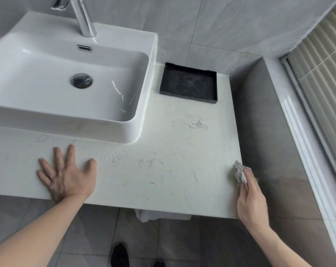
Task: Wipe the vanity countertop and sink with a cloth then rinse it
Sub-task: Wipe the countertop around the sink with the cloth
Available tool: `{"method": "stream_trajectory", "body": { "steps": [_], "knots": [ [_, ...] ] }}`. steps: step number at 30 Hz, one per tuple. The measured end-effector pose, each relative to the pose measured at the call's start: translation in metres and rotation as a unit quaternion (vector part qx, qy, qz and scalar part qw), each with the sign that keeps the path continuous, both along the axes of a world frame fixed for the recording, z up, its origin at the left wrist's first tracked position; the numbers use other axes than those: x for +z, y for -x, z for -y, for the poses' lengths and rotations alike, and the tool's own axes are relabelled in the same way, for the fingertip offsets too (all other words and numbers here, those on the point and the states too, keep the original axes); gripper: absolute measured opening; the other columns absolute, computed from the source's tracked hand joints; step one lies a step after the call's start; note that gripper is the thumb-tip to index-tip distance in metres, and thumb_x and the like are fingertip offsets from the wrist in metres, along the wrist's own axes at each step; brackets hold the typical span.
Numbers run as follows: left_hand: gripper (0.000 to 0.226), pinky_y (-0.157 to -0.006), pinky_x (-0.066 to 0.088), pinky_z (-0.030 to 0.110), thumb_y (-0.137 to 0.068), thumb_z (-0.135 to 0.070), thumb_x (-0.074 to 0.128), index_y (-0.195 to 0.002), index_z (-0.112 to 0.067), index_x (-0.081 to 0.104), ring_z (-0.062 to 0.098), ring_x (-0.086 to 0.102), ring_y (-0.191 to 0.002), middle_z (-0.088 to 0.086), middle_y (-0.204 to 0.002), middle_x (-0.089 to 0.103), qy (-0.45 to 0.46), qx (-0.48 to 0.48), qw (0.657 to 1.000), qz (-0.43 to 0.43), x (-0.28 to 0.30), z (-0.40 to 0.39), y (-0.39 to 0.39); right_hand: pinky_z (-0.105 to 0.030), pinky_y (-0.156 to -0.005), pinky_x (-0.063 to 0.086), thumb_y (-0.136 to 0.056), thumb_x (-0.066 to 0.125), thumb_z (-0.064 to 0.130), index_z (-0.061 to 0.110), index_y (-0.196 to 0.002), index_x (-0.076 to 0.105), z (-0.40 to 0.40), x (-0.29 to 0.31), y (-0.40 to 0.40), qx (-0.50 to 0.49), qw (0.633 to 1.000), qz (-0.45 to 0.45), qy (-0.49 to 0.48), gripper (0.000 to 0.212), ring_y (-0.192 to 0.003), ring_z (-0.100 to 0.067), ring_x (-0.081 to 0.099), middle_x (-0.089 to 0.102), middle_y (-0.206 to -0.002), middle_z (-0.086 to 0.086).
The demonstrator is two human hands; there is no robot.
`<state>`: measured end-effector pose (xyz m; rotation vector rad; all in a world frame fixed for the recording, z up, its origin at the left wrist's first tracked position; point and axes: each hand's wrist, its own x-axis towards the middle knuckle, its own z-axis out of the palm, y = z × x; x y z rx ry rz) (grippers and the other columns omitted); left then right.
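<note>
1. Wiping is the step in hand, head view: the right hand (252, 201) has its fingers (249, 177) clenched around a crumpled grey cloth (239, 173), pressed at the right edge of the desk (163, 160), close to the front right corner.
2. Over on the front edge, left of centre, the left hand (67, 174) lies flat, fingers splayed and released, holding nothing; it looks like a brace.
3. Damp streaks show across the desk top between the two hands, so I judge the countertop pass is well along.
4. Back right, a black tray (188, 83) sits against the wall, just beside the sink (144, 105); the patch under it looks unwiped.
5. Next move, as I read it: sweep the cloth left or up toward the tray, then into the basin, keeping pressure even. Rinsing under the faucet (82, 18) is not yet done.
</note>
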<state>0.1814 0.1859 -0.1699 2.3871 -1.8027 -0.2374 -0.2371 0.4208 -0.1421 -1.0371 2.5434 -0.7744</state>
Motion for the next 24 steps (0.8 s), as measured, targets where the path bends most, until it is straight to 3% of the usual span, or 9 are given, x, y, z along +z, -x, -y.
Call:
{"method": "stream_trajectory", "body": {
  "steps": [3, 7, 10, 13, 20, 24],
  "knots": [
    [0.079, -0.124, -0.001, 0.055, -0.084, -0.067, 0.037, -0.156, -0.04, 0.023, 0.038, 0.0, -0.154, -0.001, -0.169, 0.014, 0.001, 0.002, 1.0, 0.001, 0.0, 0.0, 0.001, -0.02, -0.116, 0.024, -0.106, 0.045, 0.004, 0.026, -0.157, 0.04, 0.005, 0.008, -0.032, -0.01, 0.999, 0.012, 0.041, 0.055, -0.156, -0.011, 0.02, 0.03, -0.165, 0.015],
    [0.078, -0.124, 0.0, 0.055, -0.083, -0.067, 0.037, -0.156, -0.041, 0.023, 0.038, 0.001, -0.154, -0.002, -0.169, 0.014, 0.003, 0.003, 1.0, 0.001, 0.0, 0.0, 0.0, -0.028, -0.127, 0.016, -0.104, 0.048, 0.0, 0.028, -0.159, 0.036, 0.033, 0.003, -0.096, 0.123, 0.989, 0.061, 0.058, 0.063, -0.156, 0.003, 0.007, 0.023, -0.167, 0.022],
    [0.078, -0.124, 0.0, 0.055, -0.083, -0.067, 0.037, -0.155, -0.041, 0.024, 0.038, 0.001, -0.154, -0.002, -0.168, 0.014, 0.01, -0.001, 1.0, 0.0, -0.001, 0.0, 0.0, -0.032, -0.129, 0.004, -0.107, 0.048, 0.01, 0.033, -0.162, 0.025, 0.057, -0.002, -0.145, 0.262, 0.964, 0.046, 0.025, 0.064, -0.157, -0.002, -0.006, 0.01, -0.171, 0.018],
    [0.077, -0.124, -0.001, 0.055, -0.083, -0.066, 0.037, -0.155, -0.04, 0.024, 0.038, 0.002, -0.154, -0.002, -0.168, 0.014, 0.011, 0.001, 1.0, -0.001, -0.002, 0.001, 0.0, -0.047, -0.129, -0.003, -0.111, 0.037, 0.028, 0.028, -0.164, 0.019, 0.071, -0.013, -0.181, 0.345, 0.937, -0.038, -0.028, 0.056, -0.159, -0.015, -0.012, 0.004, -0.173, 0.009],
    [0.076, -0.124, 0.0, 0.055, -0.084, -0.065, 0.039, -0.154, -0.04, 0.025, 0.04, 0.001, -0.154, -0.001, -0.168, 0.015, 0.01, -0.001, 1.0, 0.0, -0.001, 0.001, 0.0, -0.048, -0.129, -0.002, -0.111, 0.025, 0.047, 0.037, -0.164, 0.001, 0.038, -0.009, -0.142, 0.322, 0.937, -0.114, -0.067, 0.06, -0.158, -0.017, -0.016, -0.006, -0.172, 0.013],
    [0.076, -0.124, -0.001, 0.056, -0.084, -0.064, 0.04, -0.154, -0.039, 0.026, 0.04, 0.001, -0.153, 0.0, -0.168, 0.015, 0.013, -0.001, 1.0, -0.003, -0.001, 0.0, 0.0, -0.049, -0.13, 0.006, -0.107, 0.034, 0.038, 0.028, -0.165, 0.016, 0.006, -0.012, -0.077, 0.211, 0.967, -0.122, -0.073, 0.061, -0.16, -0.019, -0.002, 0.008, -0.173, 0.007]
  ]
}}
